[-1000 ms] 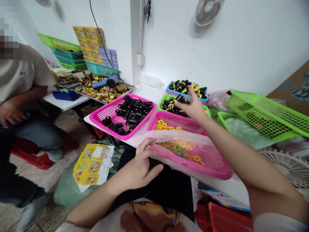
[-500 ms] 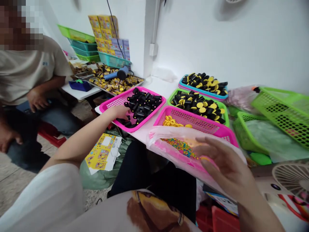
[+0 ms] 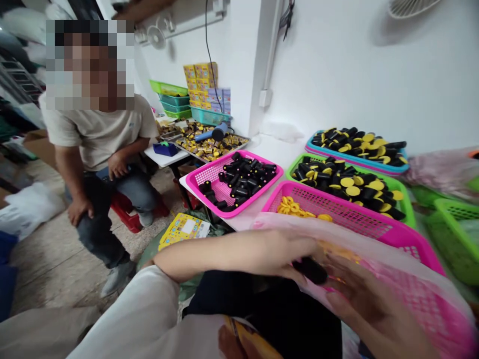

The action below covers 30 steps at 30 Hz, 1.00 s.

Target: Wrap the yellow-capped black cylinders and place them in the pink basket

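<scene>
My left hand [image 3: 284,252] reaches across my lap and pinches a short black tube [image 3: 310,270] at the near edge of a pink basket [image 3: 430,304] lined with a clear plastic bag. My right hand [image 3: 361,299] lies over that basket just right of the tube. Its fingertips point at the tube, but they are blurred and I cannot tell whether they grip it. Behind, a second pink basket [image 3: 339,212] holds yellow caps [image 3: 294,207]. A third pink basket [image 3: 213,175] to the left holds several loose black tubes [image 3: 243,179].
A green basket [image 3: 409,212] and a blue-rimmed one [image 3: 355,160] hold capped black tubes. A person in a beige shirt [image 3: 99,132] sits at left on a red stool. A yellow printed card [image 3: 183,229] lies on the floor. Stacked boxes and trays stand on the far table.
My left hand has come back from the basket of black tubes with one tube, and it now meets my right hand over the near basket. The view has swung left and down.
</scene>
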### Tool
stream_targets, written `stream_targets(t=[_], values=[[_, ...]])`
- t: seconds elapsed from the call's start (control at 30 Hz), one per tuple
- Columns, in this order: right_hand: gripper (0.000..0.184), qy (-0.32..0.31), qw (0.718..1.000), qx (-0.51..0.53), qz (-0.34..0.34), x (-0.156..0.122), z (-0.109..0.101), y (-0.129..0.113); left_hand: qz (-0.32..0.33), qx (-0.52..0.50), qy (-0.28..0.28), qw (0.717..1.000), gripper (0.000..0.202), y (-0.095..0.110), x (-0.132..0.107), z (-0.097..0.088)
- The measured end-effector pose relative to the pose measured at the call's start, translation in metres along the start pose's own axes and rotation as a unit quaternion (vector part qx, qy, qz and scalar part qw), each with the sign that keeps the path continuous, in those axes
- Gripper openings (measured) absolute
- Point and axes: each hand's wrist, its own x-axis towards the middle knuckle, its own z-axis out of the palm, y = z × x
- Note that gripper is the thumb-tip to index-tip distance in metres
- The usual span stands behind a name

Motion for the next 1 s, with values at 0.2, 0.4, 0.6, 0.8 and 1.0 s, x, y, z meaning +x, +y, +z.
stream_targets(t=[0.2, 0.4, 0.6, 0.8, 1.0], values=[[0.043, -0.035, 0.997, -0.056, -0.040, 0.023, -0.001, -0.023, 0.063, 0.001, 0.115, 0.991, 0.028, 0.002, 0.007, 0.040], [0.035, 0.030, 0.934, -0.351, -0.055, 0.030, -0.057, -0.008, -0.019, 0.103, 0.286, 0.952, 0.011, -0.002, -0.028, 0.029], [0.035, -0.125, 0.845, -0.516, 0.069, 0.047, -0.064, 0.007, -0.099, 0.091, 0.277, 0.951, 0.014, -0.009, -0.055, 0.048], [0.035, -0.173, 0.828, -0.521, 0.113, 0.070, -0.041, 0.023, -0.091, 0.081, 0.274, 0.954, 0.014, -0.020, -0.054, 0.054], [0.054, -0.191, 0.858, -0.474, 0.063, 0.093, -0.011, 0.030, -0.085, 0.048, 0.272, 0.957, 0.016, -0.020, -0.051, 0.049]])
